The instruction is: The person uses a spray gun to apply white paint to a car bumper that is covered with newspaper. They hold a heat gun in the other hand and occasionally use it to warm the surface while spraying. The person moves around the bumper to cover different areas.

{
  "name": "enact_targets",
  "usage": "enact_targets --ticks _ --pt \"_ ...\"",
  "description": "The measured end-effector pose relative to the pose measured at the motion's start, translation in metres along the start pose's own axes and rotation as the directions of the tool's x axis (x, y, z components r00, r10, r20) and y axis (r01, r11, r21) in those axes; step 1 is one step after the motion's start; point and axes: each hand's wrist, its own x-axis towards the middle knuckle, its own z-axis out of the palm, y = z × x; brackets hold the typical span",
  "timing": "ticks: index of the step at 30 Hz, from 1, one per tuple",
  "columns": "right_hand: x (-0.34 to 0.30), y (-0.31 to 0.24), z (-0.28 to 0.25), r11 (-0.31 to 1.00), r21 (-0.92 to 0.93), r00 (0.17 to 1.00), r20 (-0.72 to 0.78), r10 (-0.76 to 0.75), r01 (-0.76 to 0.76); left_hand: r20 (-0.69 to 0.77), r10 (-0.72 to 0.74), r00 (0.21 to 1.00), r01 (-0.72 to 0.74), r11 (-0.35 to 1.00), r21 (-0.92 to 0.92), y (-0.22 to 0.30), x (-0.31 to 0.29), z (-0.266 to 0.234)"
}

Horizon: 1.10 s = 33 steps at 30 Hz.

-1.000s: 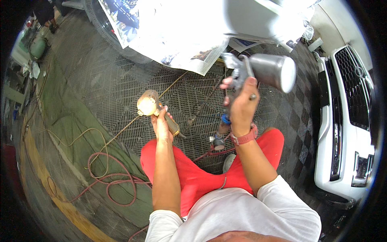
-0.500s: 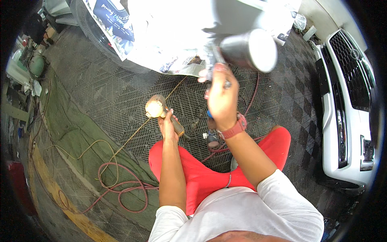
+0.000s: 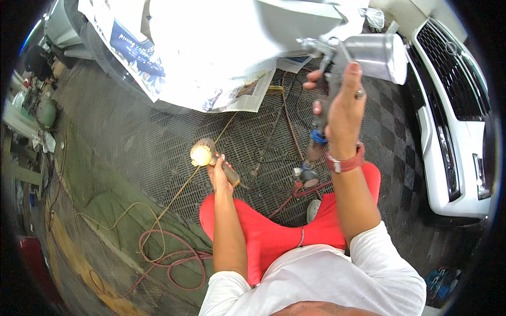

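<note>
My right hand (image 3: 345, 118) grips the handle of a spray gun (image 3: 373, 55), a metal one with a silver cup tilted off to the right. A hose fitting with a blue band and a round gauge (image 3: 308, 177) hangs below the handle. Farther left and lower, my left hand (image 3: 220, 176) is closed around the dark grip of a lit work light (image 3: 202, 152). Ahead of both hands lies a bright white vehicle panel (image 3: 211, 50), its glare hiding detail. Newspaper masking (image 3: 247, 92) covers its near edge, and the gun's nozzle is near its right part.
A dark tyre (image 3: 97, 58) shows beside the masking. To the right stands a white vehicle front (image 3: 440, 158) with a black grille. A red hose (image 3: 171, 258) and a tan cord (image 3: 179, 192) run over the green cloth (image 3: 100, 205) and grated floor (image 3: 158, 131).
My right hand has swung the spray gun to the right, uncovering the masking's near right corner. My left hand and the work light stay nearly in place. The view has shifted slightly.
</note>
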Motion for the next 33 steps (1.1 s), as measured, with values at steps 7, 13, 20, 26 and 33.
enact_targets --ticks 7,13,20,26,33 --pt "0.022 -0.014 -0.071 0.996 -0.021 0.986 -0.139 -0.089 0.087 0.053 0.002 0.999 -0.004 0.999 0.042 -0.014 0.017 0.000" --pt "0.062 -0.062 -0.058 0.995 0.021 0.982 0.166 0.088 -0.093 0.089 -0.011 0.996 0.009 0.999 0.031 -0.031 0.030 0.009" --pt "0.101 -0.102 -0.064 0.983 -0.063 0.946 0.269 0.181 -0.170 0.117 -0.080 0.990 0.079 0.997 0.014 -0.041 0.030 0.024" --pt "0.147 -0.080 -0.112 0.994 -0.094 0.992 0.104 0.072 -0.062 0.147 -0.067 0.987 0.063 0.997 0.035 -0.049 0.036 0.027" --pt "0.158 -0.057 -0.150 0.957 -0.287 0.995 -0.104 0.012 -0.042 0.156 -0.072 0.985 0.067 0.997 0.039 -0.051 0.035 0.030"
